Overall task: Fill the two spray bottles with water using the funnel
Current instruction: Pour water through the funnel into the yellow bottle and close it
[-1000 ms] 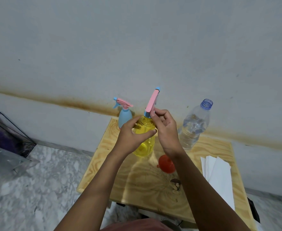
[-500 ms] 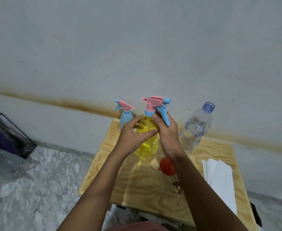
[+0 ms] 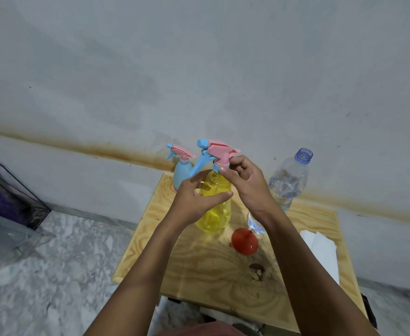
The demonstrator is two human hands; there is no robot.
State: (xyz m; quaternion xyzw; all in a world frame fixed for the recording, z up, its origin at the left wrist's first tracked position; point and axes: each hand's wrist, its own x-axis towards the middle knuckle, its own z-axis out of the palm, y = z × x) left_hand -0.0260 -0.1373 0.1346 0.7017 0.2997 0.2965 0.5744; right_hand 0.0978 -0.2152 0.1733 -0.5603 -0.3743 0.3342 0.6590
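I have the yellow spray bottle (image 3: 214, 204) upright on the tabletop (image 3: 199, 275), directly between the two hands. The left hand (image 3: 194, 200) is wrapped round its body, thumb across the front. The right hand (image 3: 245, 183) pinches the blue collar under the pink trigger head (image 3: 219, 151), fingers curled on it. The head sits on the neck, nozzle pointing away to the left. From one view I cannot tell which way the collar is turning, and I see no clear water line inside the yellow plastic.

My reading is that the task is early. The red funnel (image 3: 244, 241) lies idle on the tabletop just inside the right forearm, in no bottle. The blue spray bottle (image 3: 182, 173) stands just beyond the left hand with its trigger head on and no hand touching it. The clear water bottle (image 3: 288, 180) stands beyond the right wrist, uncapped and partly full. So I judge both fillings lie ahead: head off, funnel in, pour, head back on, then the same for the blue one.

The tabletop is pale plywood with a dark knot (image 3: 256, 269) near the right forearm. White folded paper (image 3: 320, 246) lies outside that arm. Beyond the hands rises a grey wall (image 3: 199, 69) crossed by a rusty brown stain. The floor (image 3: 53, 263) is grey marble, and far off to the left of the left arm sits a transparent box (image 3: 5, 195) with something purple inside.
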